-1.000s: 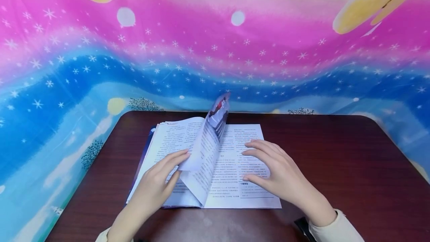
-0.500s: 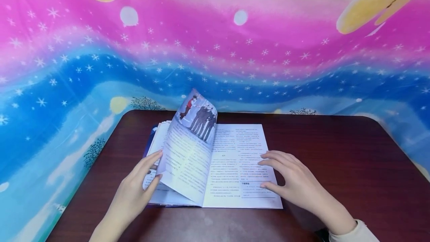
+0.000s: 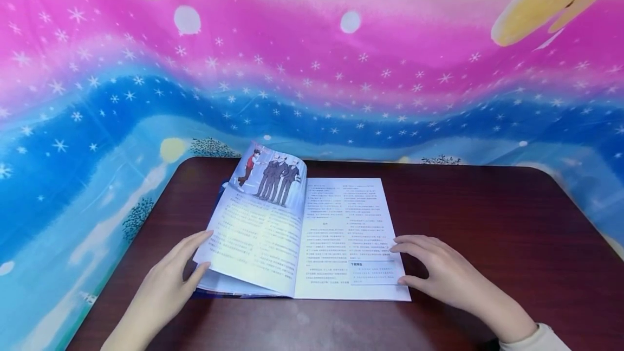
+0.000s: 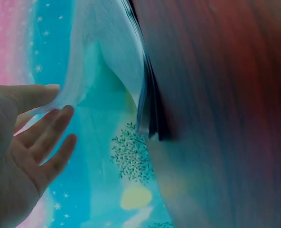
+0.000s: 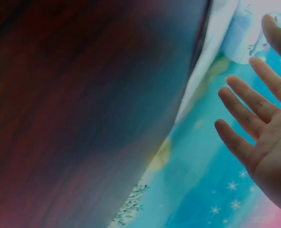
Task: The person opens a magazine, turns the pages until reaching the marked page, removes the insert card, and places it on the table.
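From here I see the illustrated page (image 3: 258,226) has sunk further left, so its turn seems nearly done. The left hand (image 3: 166,275) pinches its edge; the right hand (image 3: 448,270), fingers loose, is beside the magazine (image 3: 336,242), lower centre of frame.

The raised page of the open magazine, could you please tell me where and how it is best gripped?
Probably by the outer edge of the raised page, near its lower corner, coming from the left, where the left hand is. That edge stands clear of the sheets beneath, leaving room to pinch both faces; the opposite edge is bound.
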Available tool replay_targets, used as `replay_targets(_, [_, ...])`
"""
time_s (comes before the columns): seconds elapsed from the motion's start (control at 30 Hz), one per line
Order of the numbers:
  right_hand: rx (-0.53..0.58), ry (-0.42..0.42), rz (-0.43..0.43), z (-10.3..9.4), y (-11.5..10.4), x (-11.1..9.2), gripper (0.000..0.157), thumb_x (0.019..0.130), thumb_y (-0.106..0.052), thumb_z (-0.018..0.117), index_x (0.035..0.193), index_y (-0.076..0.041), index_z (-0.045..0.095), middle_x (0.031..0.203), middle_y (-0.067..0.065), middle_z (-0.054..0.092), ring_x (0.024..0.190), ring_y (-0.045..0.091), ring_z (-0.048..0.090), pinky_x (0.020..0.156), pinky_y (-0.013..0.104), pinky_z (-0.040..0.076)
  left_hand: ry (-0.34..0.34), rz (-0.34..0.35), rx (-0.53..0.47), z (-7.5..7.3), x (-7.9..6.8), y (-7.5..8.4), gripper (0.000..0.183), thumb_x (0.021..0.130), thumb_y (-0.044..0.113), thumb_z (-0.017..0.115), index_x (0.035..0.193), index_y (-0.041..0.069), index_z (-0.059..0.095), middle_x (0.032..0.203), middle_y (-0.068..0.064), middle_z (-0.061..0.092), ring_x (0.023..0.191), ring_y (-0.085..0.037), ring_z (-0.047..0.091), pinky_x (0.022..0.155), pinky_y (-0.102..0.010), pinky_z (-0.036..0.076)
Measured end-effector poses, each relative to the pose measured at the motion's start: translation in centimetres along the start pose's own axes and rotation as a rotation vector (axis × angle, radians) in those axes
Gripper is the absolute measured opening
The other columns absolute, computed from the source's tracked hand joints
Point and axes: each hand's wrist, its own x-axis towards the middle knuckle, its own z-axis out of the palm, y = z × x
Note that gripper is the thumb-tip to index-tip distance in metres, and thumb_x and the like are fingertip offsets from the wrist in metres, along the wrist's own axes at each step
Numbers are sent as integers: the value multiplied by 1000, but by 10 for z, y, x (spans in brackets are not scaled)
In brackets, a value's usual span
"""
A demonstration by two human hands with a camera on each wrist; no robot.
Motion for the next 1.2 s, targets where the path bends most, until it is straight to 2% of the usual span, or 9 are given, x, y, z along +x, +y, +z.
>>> replay_targets(0.3, [2,-109,19,4,7,-4,57,71,-34,89,121,-15,70,134,6,60,122,30,56,98,56,45,-185,-52,85,1,-2,-15,58,83,9,80,136,5,58,132,-19,59,118,-39,58,91,-59,49])
replay_targets(0.47, [10,-137,19,6,9,-4,61,71,-34,89,125,-14,69,139,8,57,126,33,53,99,56,44,-267,-60,112,2,-1,-23,56,83,15,81,134,3,60,130,-19,60,118,-39,58,90,-59,49])
replay_targets(0.87, [46,-205,66,11,10,-4,70,69,-34,90,131,-11,65,146,13,50,131,37,48,100,58,42,-373,-32,173,3,11,-37,55,80,20,83,128,2,63,127,-20,62,117,-41,58,90,-59,48])
replay_targets(1.2, [39,-192,89,12,7,-2,65,70,-32,90,127,-11,68,144,11,53,130,36,50,101,57,42,-379,32,171,7,14,-39,57,77,19,86,126,0,64,128,-20,62,119,-41,56,95,-58,46])
